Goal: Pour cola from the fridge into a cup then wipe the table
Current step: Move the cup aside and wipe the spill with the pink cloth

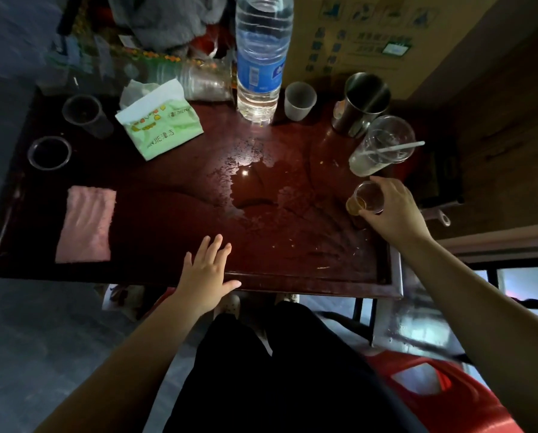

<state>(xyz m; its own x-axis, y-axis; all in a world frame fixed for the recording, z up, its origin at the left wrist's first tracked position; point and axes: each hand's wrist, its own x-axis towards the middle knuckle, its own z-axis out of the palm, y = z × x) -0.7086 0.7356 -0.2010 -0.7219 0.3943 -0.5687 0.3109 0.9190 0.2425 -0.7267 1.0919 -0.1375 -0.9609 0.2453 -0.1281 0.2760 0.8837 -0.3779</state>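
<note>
Cup [366, 200]: 1, gripped by right hand [392, 210]; cloth [86, 225]: 1; left hand [205, 270] spread.

My left hand [206, 270] and right hand [392, 210] bare, forearms [120, 354] bare too, my plain black trousers [277, 370], 2 pale shoes [230, 304] dotted with dark spots

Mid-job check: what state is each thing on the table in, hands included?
small clear cup: a little cola inside, gripped by right hand.
left hand: open, fingers spread over table edge.
puddle: spread mid-table, unwiped.
pink cloth: flat, untouched.
water bottle: upright, holding water.
tissue pack: open, tissue protruding.
steel cup: upright.
</note>
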